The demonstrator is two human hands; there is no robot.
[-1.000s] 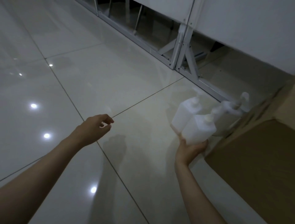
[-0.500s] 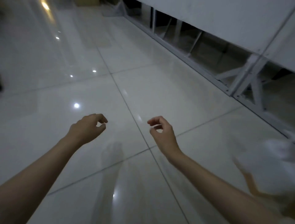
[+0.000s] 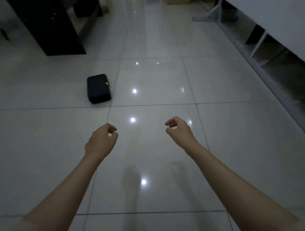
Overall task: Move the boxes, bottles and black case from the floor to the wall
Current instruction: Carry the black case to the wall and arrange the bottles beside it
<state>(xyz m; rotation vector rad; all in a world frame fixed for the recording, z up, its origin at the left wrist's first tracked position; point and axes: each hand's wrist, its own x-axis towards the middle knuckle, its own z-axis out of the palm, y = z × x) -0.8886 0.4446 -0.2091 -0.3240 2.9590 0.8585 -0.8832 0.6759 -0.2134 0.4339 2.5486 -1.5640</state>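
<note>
A black case with a small yellow-green mark lies flat on the glossy tiled floor, ahead and to the left. My left hand hangs over the floor below the case, fingers loosely curled, holding nothing. My right hand is level with it to the right, also loosely curled and empty. Both hands are well short of the case. No bottles or boxes are in view apart from a cardboard box edge at the far top.
A white panel wall on a metal frame runs along the right side. Dark furniture stands at the top left. Ceiling lights reflect off the white floor tiles.
My right hand let go of the white bottles by the wall and came away empty. The view swung left, away from the bottles and the cardboard box, and the black case came into sight.
</note>
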